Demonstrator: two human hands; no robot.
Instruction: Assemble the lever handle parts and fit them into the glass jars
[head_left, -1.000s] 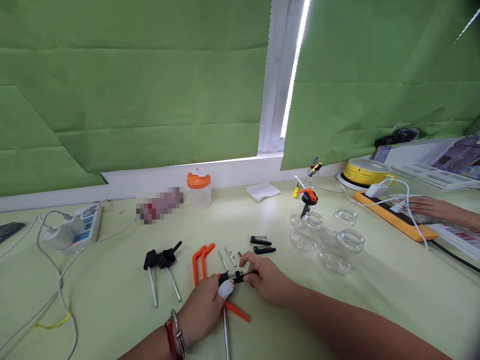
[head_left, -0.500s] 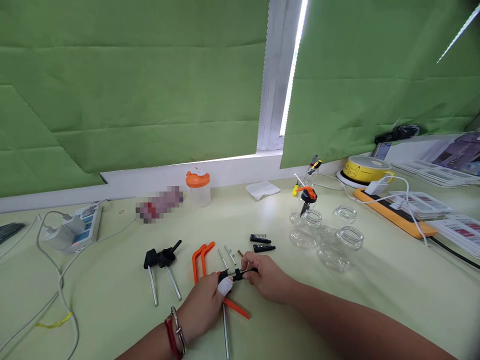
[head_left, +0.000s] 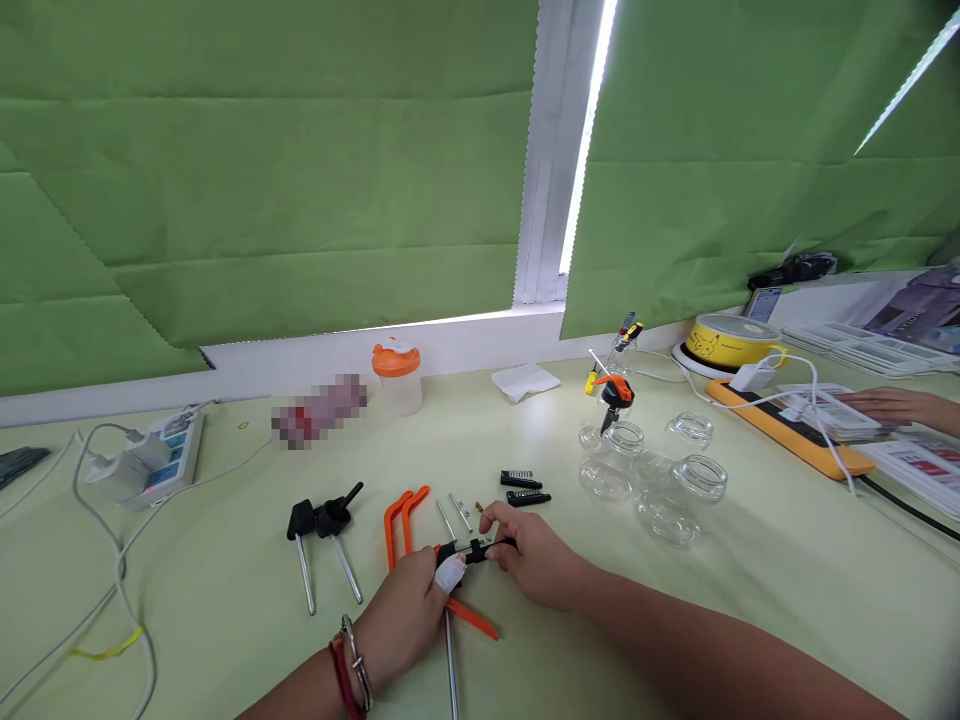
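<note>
My left hand [head_left: 401,610], with white wrap on its thumb, is closed around a black trigger head [head_left: 475,549]. An orange lever [head_left: 472,619] and a long metal tube [head_left: 451,665] extend below it. At the head's far end, my right hand [head_left: 540,555] has its fingers bent and closed on the black part; its fingertips are partly hidden. Just beyond my hands lie two orange levers [head_left: 409,515], thin metal pins [head_left: 459,510] and a small brass piece [head_left: 479,508]. Two black pieces with springs [head_left: 523,496] rest farther back. Two black heads with tubes [head_left: 334,516] are on the left.
Clear glass bottles [head_left: 670,510] stand at right, one near an orange-and-black trigger head [head_left: 617,392]. A power strip [head_left: 806,440] and another person's hand [head_left: 885,405] are farther right. A cup with orange lid [head_left: 400,375] stands behind; cables [head_left: 124,560] run along the left.
My right index finger has shifted slightly while both hands stay on the black trigger head. Another person's hand has come into view at the right edge.
</note>
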